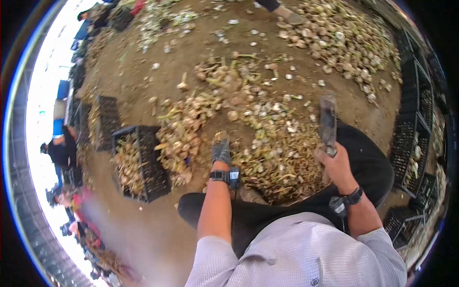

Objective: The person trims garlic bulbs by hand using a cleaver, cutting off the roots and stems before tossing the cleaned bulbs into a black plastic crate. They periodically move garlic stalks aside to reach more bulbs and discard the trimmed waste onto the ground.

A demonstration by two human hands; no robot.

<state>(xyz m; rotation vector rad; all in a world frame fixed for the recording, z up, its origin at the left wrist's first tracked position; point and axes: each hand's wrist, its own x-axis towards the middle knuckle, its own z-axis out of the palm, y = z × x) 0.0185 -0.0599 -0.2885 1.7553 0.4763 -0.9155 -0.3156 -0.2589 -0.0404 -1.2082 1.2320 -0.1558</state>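
My left hand, in a grey knit glove, reaches over the ground at the edge of a garlic heap. Its fingers are closed around what looks like a garlic bulb, mostly hidden by the glove. My bare right hand grips a broad-bladed knife, its dull metal blade pointing away from me, above my bent knee. Between my hands lies a pile of cut stalks and trimmings, dotted with white bulbs. Untrimmed garlic with stems is heaped to the left of my left hand.
A black plastic crate with stalky garlic lies at left. More black crates line the right side. A large garlic heap spreads at upper right, with another person's foot beside it. Other people are along the left edge.
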